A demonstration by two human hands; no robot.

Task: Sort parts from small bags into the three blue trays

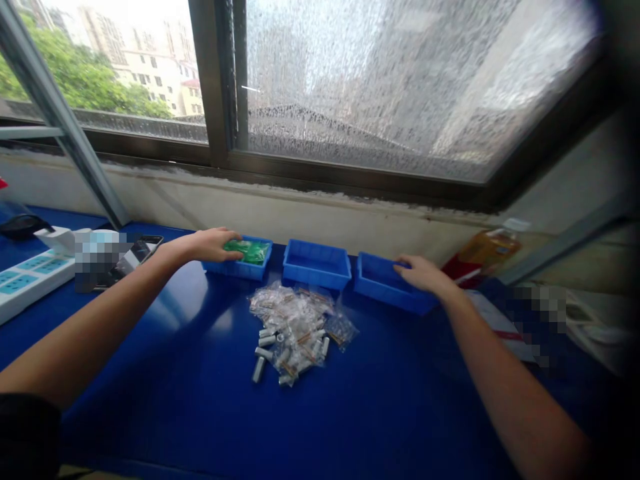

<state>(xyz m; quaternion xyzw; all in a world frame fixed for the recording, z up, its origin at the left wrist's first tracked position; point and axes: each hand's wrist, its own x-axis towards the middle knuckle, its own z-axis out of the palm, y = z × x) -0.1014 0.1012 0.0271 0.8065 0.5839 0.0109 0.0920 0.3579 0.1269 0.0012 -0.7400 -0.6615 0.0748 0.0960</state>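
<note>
My left hand (213, 245) reaches over the left blue bin (235, 268), fingers and thumb apart beside green plastic packets (253, 251) inside it. Whether it touches them I cannot tell. My right hand (423, 273) is over the right blue bin (383, 288), its fingers stretched out near the far rim and partly hiding the inside. Between them stands the middle blue bin (317, 273), with nothing visible in it. In front of the bins lies a pile of small clear plastic bags (295, 317), mixed with loose silvery metal cylinders (259, 369).
A white power strip (35, 283) and a phone (145, 248) lie at the left. A bottle of amber liquid (487, 248) and papers (500, 320) are at the right. Behind the blue table (350, 413) are a low wall and a wet window (350, 87); a metal post (75, 127) slants at the left.
</note>
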